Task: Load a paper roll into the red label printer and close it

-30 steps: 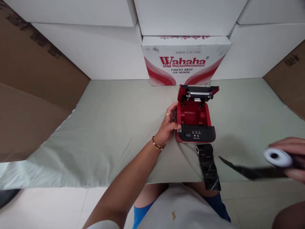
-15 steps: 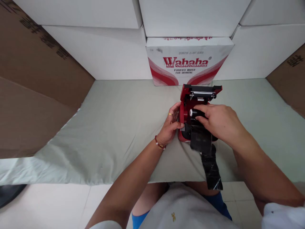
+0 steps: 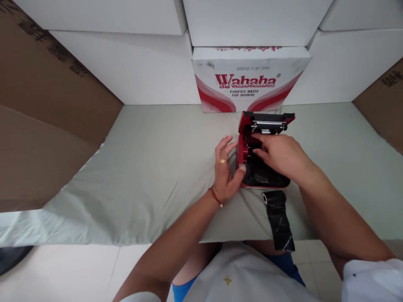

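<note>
The open red printer stands on the desk in front of the Wahaha carton, set back from the front edge. The right hand, fingers partly curled, reaches inside at the black ribbon roll; whether it grips or only presses cannot be told. The left hand is loosely open, thumb against the case's front-left corner. Seating the roll well calls for even pressure at both ends, flat loose film over the front panel, and a steadied case. A second ribbon roll trails over the front edge.
</note>
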The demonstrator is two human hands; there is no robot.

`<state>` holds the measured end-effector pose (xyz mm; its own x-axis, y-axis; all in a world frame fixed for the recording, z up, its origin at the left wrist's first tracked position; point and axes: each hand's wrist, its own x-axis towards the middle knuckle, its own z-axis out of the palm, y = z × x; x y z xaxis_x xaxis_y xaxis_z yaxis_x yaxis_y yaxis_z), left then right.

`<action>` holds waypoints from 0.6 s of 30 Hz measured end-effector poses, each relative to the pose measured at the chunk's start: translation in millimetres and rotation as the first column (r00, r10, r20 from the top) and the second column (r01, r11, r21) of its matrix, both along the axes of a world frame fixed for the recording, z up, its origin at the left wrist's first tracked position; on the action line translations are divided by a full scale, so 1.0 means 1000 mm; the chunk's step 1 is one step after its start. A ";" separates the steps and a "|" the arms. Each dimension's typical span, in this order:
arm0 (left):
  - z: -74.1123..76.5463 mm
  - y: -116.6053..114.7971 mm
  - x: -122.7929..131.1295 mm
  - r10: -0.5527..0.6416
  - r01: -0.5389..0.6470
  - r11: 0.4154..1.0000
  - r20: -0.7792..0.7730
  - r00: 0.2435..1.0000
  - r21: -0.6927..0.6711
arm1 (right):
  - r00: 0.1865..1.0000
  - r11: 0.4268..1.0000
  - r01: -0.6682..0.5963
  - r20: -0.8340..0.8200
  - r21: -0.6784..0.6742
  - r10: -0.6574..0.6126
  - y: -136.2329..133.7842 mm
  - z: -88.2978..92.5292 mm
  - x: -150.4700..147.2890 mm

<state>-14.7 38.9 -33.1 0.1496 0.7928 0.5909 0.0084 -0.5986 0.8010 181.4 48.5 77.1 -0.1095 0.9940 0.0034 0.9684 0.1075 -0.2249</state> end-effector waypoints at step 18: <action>0.001 -0.037 0.013 0.263 -0.026 0.817 -0.331 0.906 0.577 | 0.666 0.878 0.276 -0.736 0.390 0.117 -0.016 -0.029 0.048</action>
<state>-1.9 2.1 -32.0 0.3641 0.3831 0.8489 0.3615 -0.8982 0.2503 229.1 32.3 47.6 0.2039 0.8587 0.4702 0.5193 0.3123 -0.7955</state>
